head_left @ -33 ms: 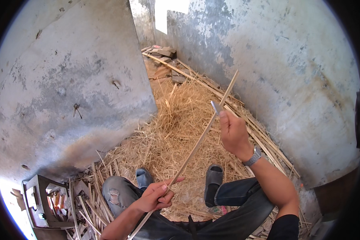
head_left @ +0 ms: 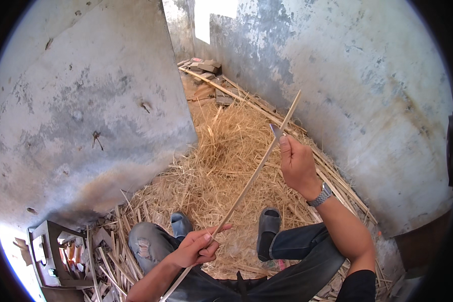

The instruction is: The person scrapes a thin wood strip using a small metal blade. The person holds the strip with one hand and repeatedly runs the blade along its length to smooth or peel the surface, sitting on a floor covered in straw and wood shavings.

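A long, thin wooden strip [head_left: 246, 189] runs slantwise from my lap up toward the right wall. My left hand [head_left: 196, 246] is closed round its lower part, with the index finger stretched out beneath it. Farther up, my right hand [head_left: 299, 163] grips a small knife, its handle hidden in the fingers. The short metal blade [head_left: 275, 131] lies against the strip below its pointed far end. A metal watch [head_left: 320, 195] circles my right wrist.
Straw-like shavings [head_left: 226, 146] cover the floor between my slippered feet. Long strips [head_left: 342, 189] lie along the right wall, and bricks [head_left: 204, 65] are piled at the back. A dark open-sided frame [head_left: 55, 256] stands at the lower left beside loose sticks. Worn walls rise on both sides.
My right hand and the knife have moved slightly up along the strip, and the blade's angle has turned a little. My left hand stays in place.
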A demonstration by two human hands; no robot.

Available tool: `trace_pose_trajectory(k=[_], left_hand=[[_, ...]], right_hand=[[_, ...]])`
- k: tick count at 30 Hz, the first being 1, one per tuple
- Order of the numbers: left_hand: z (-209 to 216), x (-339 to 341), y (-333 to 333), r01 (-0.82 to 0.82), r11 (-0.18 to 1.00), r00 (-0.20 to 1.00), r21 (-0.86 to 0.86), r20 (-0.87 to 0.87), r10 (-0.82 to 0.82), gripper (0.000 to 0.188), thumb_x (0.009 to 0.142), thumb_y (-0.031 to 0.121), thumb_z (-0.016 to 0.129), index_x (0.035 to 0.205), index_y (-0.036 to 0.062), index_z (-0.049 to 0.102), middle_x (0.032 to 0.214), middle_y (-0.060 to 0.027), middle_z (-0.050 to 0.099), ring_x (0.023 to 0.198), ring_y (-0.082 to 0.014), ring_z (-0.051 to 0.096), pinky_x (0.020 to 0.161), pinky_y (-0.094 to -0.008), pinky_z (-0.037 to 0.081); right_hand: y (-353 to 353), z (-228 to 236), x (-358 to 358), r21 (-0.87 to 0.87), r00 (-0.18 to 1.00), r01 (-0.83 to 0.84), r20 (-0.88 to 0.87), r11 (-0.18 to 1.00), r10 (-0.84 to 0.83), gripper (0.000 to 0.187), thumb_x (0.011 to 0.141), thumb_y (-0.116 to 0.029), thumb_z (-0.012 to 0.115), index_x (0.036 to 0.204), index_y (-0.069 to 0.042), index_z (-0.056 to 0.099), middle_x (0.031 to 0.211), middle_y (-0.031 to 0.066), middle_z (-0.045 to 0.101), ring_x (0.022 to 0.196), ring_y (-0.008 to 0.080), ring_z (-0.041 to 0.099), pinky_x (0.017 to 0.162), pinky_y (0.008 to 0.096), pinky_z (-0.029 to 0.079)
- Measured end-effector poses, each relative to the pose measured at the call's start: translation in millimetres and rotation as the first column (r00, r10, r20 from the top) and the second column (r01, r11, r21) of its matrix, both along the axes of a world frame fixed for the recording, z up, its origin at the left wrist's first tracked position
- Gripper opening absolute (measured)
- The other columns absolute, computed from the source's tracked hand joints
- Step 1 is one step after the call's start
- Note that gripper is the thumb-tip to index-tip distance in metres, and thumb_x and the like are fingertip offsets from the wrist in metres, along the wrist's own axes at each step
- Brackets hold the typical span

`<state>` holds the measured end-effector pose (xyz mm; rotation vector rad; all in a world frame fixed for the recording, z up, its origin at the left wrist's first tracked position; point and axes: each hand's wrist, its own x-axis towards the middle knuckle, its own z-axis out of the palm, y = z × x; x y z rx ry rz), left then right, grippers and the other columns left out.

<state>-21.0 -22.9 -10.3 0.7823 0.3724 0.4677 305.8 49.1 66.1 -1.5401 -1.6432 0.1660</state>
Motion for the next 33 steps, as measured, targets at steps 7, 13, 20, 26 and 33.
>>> trace_pose_trajectory(k=[7, 13, 20, 26, 33], left_hand=[[3.0, -1.9, 2.4, -0.037, 0.999, 0.996, -0.026, -0.086, 0.034, 0.056, 0.115, 0.032, 0.035, 0.162, 0.0022, 0.030, 0.064, 0.0050, 0.026, 0.048, -0.0056, 0.023, 0.046, -0.0228, 0.023], [9.1, 4.6, 3.4, -0.010, 1.000, 0.998, -0.023, -0.069, 0.009, 0.063, 0.113, 0.038, 0.041, 0.162, 0.0002, 0.029, 0.064, 0.0034, 0.031, 0.046, -0.0063, 0.028, 0.047, -0.0226, 0.027], [7.4, 7.3, 5.2, -0.053, 0.997, 0.995, -0.053, -0.088, 0.049, 0.058, 0.114, 0.036, 0.036, 0.162, 0.0042, 0.031, 0.064, 0.0051, 0.028, 0.046, -0.0053, 0.024, 0.046, -0.0215, 0.025], [20.3, 11.4, 7.8, 0.005, 0.998, 0.996, -0.060, -0.087, -0.010, 0.061, 0.113, 0.039, 0.039, 0.162, 0.0032, 0.032, 0.064, 0.0053, 0.028, 0.044, -0.0048, 0.024, 0.044, -0.0205, 0.024], [18.7, 1.2, 9.2, -0.013, 0.991, 0.997, -0.131, -0.071, 0.004, 0.066, 0.111, 0.043, 0.041, 0.160, -0.0005, 0.033, 0.063, 0.0058, 0.029, 0.042, -0.0039, 0.024, 0.043, -0.0204, 0.024]], right_hand=[[-38.1, -33.9, -46.3, -0.039, 0.931, -0.310, 0.191, 0.950, 0.311, 0.033, 0.110, -0.026, 0.047, 0.087, -0.004, 0.057, 0.055, 0.0170, 0.053, 0.044, 0.0375, 0.053, 0.045, 0.0484, 0.040], [-10.4, -13.9, -7.9, -0.039, 0.997, -0.025, 0.077, 0.999, 0.028, 0.029, 0.107, -0.028, 0.050, 0.089, -0.008, 0.060, 0.055, 0.0173, 0.055, 0.047, 0.0377, 0.058, 0.045, 0.0490, 0.045], [-65.1, -17.9, -70.7, -0.184, 0.907, -0.321, 0.224, 0.929, 0.357, 0.021, 0.104, -0.022, 0.054, 0.090, -0.009, 0.062, 0.056, 0.0156, 0.054, 0.047, 0.0357, 0.059, 0.045, 0.0464, 0.046], [-7.6, -5.3, -18.5, -0.001, 0.999, -0.026, 0.047, 1.000, 0.026, 0.031, 0.108, -0.025, 0.050, 0.086, -0.004, 0.058, 0.054, 0.0164, 0.056, 0.047, 0.0371, 0.060, 0.045, 0.0492, 0.045], [-38.2, -21.1, -51.1, -0.009, 0.942, -0.234, 0.245, 0.972, 0.229, 0.036, 0.110, -0.025, 0.049, 0.080, -0.004, 0.055, 0.054, 0.0167, 0.050, 0.044, 0.0345, 0.053, 0.045, 0.0458, 0.038]])
